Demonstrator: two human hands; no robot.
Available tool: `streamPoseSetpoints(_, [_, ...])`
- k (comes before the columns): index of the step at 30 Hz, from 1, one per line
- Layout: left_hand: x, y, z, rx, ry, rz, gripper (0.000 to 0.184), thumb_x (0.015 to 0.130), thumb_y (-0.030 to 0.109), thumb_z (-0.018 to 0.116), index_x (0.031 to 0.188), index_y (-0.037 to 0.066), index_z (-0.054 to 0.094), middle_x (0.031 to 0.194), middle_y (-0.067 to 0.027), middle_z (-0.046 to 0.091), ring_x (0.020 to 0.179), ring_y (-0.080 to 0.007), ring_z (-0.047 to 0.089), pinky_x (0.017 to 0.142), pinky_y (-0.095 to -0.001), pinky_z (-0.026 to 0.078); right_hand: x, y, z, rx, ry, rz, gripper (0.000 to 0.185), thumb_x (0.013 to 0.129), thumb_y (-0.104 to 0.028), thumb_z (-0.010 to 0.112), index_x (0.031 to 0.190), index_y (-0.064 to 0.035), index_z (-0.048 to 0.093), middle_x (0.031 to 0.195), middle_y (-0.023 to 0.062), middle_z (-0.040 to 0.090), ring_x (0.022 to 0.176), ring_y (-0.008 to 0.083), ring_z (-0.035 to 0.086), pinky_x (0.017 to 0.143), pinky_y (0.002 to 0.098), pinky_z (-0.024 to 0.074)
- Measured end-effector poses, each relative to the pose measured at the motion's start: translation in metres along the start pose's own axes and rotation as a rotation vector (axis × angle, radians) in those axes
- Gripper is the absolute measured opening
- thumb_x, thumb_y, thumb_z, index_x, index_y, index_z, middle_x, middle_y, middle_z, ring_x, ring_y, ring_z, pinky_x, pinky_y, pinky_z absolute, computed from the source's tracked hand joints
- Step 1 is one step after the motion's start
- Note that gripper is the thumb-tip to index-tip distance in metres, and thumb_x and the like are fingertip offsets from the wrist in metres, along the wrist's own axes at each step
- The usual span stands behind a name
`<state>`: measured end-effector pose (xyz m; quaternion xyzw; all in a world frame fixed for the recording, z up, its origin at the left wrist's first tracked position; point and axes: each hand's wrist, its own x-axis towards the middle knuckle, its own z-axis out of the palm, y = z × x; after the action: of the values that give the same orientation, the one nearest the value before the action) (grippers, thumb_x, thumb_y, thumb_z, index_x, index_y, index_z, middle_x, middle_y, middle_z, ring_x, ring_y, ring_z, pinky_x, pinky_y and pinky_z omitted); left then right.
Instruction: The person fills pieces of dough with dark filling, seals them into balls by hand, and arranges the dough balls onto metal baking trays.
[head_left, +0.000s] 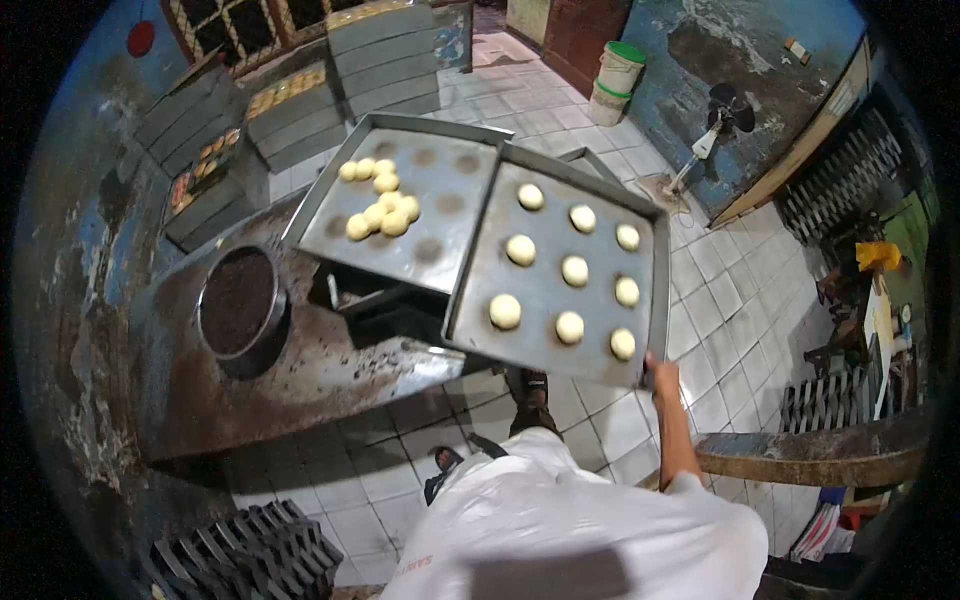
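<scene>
My right hand is closed around the near right corner of a metal baking tray. Dough balls sit on this tray, spaced apart in rows. Its left edge lies against or over a second metal tray, which carries a loose cluster of dough balls on its left half and shows dark round marks on its surface. My left hand does not show anywhere in the view.
A round pot of dark crumbly filling stands on the stained worktop to the left. Stacked trays line the back wall. Farther off are lidded buckets and a fan. A ledge juts in from the right.
</scene>
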<state>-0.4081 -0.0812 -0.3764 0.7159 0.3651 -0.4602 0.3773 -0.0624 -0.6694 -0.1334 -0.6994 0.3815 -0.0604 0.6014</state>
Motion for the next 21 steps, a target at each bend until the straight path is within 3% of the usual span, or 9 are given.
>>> streamPoseSetpoints(2, [0.004, 0.043, 0.007, 0.019, -0.001, 0.007, 0.028, 0.096, 0.024, 0.053, 0.089, 0.006, 0.074, 0.077, -0.0011, 0.069, 0.069, -0.0141, 0.064, 0.063, -0.0302, 0.051, 0.004, 0.020, -0.031, 0.031, 0.065, 0.171, 0.027, 0.088, -0.013, 0.071, 0.101, 0.0100, 0.069, 0.090, 0.0112, 0.069, 0.076, 0.0196, 0.064, 0.071, 0.0369, 0.0506])
streamPoseSetpoints(5, [0.016, 0.107, 0.010, 0.050, 0.050, 0.047, 0.027, 0.096, 0.022, 0.052, 0.090, 0.006, 0.074, 0.079, -0.0019, 0.070, 0.070, -0.0147, 0.065, 0.065, -0.0303, 0.052, 0.054, 0.044, -0.065, 0.065, 0.140, 0.111, 0.025, 0.089, -0.011, 0.071, 0.103, 0.0092, 0.068, 0.090, 0.0091, 0.069, 0.071, 0.0200, 0.062, 0.067, 0.0374, 0.0491])
streamPoseSetpoints(7, [0.037, 0.140, -0.002, 0.061, 0.148, 0.152, 0.027, 0.097, 0.020, 0.051, 0.091, 0.006, 0.074, 0.080, -0.0024, 0.071, 0.071, -0.0151, 0.066, 0.066, -0.0304, 0.053, 0.105, 0.055, -0.086, 0.128, 0.167, 0.003, 0.020, 0.089, -0.010, 0.071, 0.098, 0.0086, 0.070, 0.085, 0.0080, 0.069, 0.068, 0.0194, 0.059, 0.063, 0.0380, 0.0469])
streamPoseSetpoints(8, [0.050, 0.156, -0.010, 0.031, 0.203, 0.223, 0.027, 0.097, 0.019, 0.051, 0.092, 0.006, 0.074, 0.081, -0.0027, 0.071, 0.072, -0.0153, 0.067, 0.066, -0.0304, 0.053, 0.140, 0.063, -0.099, -0.036, 0.157, -0.027, 0.018, 0.088, -0.010, 0.071, 0.084, 0.0068, 0.070, 0.073, 0.0061, 0.065, 0.064, 0.0176, 0.055, 0.059, 0.0383, 0.0435])
streamPoseSetpoints(9, [0.058, 0.176, -0.017, -0.096, 0.237, 0.295, 0.027, 0.097, 0.019, 0.051, 0.092, 0.006, 0.074, 0.081, -0.0030, 0.072, 0.072, -0.0155, 0.067, 0.067, -0.0305, 0.053, 0.160, 0.059, -0.103, -0.044, 0.149, -0.008, 0.018, 0.088, -0.010, 0.071, 0.084, 0.0068, 0.070, 0.073, 0.0061, 0.065, 0.064, 0.0176, 0.055, 0.059, 0.0383, 0.0435])
streamPoseSetpoints(11, [0.042, 0.262, -0.048, -0.784, 0.188, 0.360, 0.020, 0.098, 0.012, 0.053, 0.102, 0.004, 0.071, 0.090, -0.0060, 0.072, 0.080, -0.0178, 0.069, 0.070, -0.0315, 0.054, 0.224, 0.034, -0.098, -0.066, 0.163, 0.051, 0.022, 0.087, -0.011, 0.072, 0.072, 0.0042, 0.066, 0.065, 0.0044, 0.059, 0.058, 0.0160, 0.050, 0.054, 0.0386, 0.0402])
streamPoseSetpoints(14, [-0.050, 0.412, -0.046, -0.813, 0.318, 0.329, 0.017, 0.097, 0.011, 0.059, 0.109, 0.004, 0.068, 0.095, -0.0070, 0.071, 0.082, -0.0182, 0.067, 0.073, -0.0309, 0.053, 0.318, 0.009, -0.075, -0.142, 0.106, 0.002, 0.021, 0.086, -0.012, 0.072, 0.076, 0.0043, 0.065, 0.069, 0.0048, 0.060, 0.059, 0.0159, 0.052, 0.055, 0.0375, 0.0413])
streamPoseSetpoints(15, [-0.058, 0.430, -0.043, -0.728, 0.326, 0.391, 0.017, 0.097, 0.015, 0.061, 0.108, 0.004, 0.068, 0.094, -0.0056, 0.070, 0.082, -0.0168, 0.066, 0.073, -0.0306, 0.052, 0.353, 0.011, -0.067, -0.167, 0.056, 0.005, 0.018, 0.086, -0.012, 0.072, 0.084, 0.0061, 0.068, 0.075, 0.0066, 0.064, 0.064, 0.0168, 0.057, 0.058, 0.0365, 0.0451])
streamPoseSetpoints(21, [-0.074, 0.413, -0.007, -0.455, 0.261, 0.339, 0.021, 0.094, 0.020, 0.066, 0.106, 0.003, 0.069, 0.094, -0.0022, 0.069, 0.080, -0.0144, 0.063, 0.072, -0.0317, 0.049, 0.500, 0.019, 0.027, -0.427, 0.038, -0.164, 0.030, 0.082, -0.015, 0.071, 0.061, 0.0011, 0.057, 0.059, 0.0081, 0.056, 0.053, 0.0186, 0.051, 0.051, 0.0409, 0.0405])
